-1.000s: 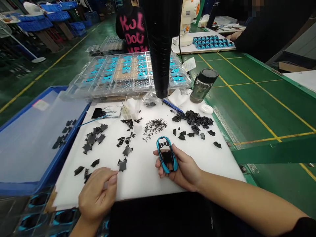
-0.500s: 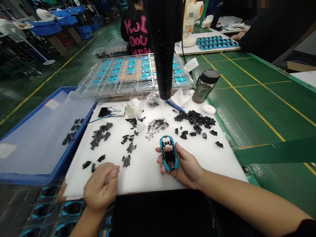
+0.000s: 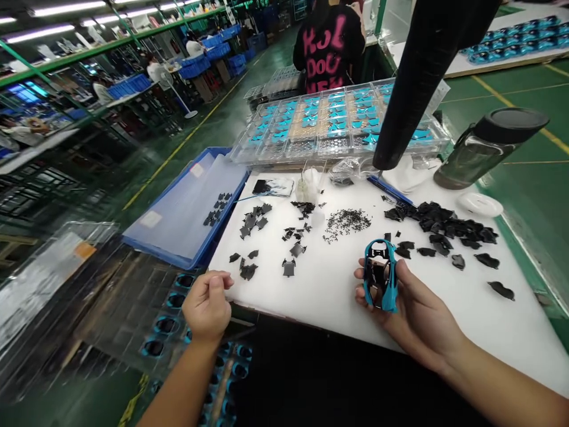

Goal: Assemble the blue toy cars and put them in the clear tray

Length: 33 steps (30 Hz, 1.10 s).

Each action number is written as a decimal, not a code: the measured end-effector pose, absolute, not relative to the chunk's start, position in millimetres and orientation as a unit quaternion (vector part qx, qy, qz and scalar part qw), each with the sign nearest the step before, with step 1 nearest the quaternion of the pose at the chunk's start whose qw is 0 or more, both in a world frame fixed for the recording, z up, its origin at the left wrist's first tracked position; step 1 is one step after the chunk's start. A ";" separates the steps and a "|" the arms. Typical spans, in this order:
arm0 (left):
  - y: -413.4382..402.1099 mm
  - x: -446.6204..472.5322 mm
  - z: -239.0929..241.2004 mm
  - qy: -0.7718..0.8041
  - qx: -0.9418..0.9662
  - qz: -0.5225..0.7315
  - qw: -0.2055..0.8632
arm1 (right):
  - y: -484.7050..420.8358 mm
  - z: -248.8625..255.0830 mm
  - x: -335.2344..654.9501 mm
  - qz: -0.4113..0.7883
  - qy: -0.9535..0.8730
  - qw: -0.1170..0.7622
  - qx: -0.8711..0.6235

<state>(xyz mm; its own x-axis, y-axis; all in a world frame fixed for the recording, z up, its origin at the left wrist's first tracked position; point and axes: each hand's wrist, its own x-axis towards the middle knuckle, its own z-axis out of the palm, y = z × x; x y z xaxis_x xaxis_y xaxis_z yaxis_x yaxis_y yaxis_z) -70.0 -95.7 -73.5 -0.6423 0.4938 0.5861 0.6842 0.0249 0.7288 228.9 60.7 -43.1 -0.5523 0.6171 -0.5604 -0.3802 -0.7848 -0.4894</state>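
Observation:
My right hand (image 3: 415,302) grips a blue toy car body shell (image 3: 392,279) with a black inner part, held above the white work surface (image 3: 320,284). The thumb lies along its right side and the fingertips show on the left. My left hand (image 3: 208,305) is curled closed at the surface's left front edge; anything inside it is hidden. Beyond that hand lie a few small black parts (image 3: 248,271), and a flat black part (image 3: 288,267) sits farther right. A black screwdriver (image 3: 402,118) hangs tip down over the far side of the surface.
Tiny black screws (image 3: 349,220) lie mid-surface, with a heap of black parts (image 3: 444,220) to their right. A bottle (image 3: 484,151) stands at the back right. Behind is a clear compartment tray (image 3: 311,145) of blue parts. A blue bin (image 3: 191,261) adjoins the left; a person (image 3: 329,50) is beyond.
The view has swung left, shifting the scene to the right and showing more floor and racks. The car shell is tilted more to show its side. My left hand stays closed.

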 end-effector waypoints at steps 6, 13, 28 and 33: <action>-98.4 -59.7 -77.8 -0.670 -0.519 -0.522 0.101 | 58.1 -47.4 230.8 0.832 -0.242 0.321 -0.383; -72.1 -36.4 -90.8 -0.582 -0.644 -0.490 0.084 | 56.6 -56.2 232.9 0.714 -0.460 0.317 -0.423; -65.3 -33.1 -101.1 -0.602 -0.640 -0.473 0.065 | 57.8 -54.8 236.8 0.626 -0.571 0.237 -0.476; -69.6 -27.8 -88.8 -0.623 -0.588 -0.514 0.043 | 56.0 -46.3 235.5 0.626 -0.569 0.229 -0.482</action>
<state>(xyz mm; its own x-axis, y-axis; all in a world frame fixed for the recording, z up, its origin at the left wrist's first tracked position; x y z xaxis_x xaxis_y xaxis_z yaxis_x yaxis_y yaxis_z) -27.8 -69.6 -88.8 -0.3048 0.6883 0.6583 0.7771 -0.2198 0.5897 235.5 56.0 -46.3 -0.4309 0.8350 -0.3421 0.2614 -0.2474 -0.9330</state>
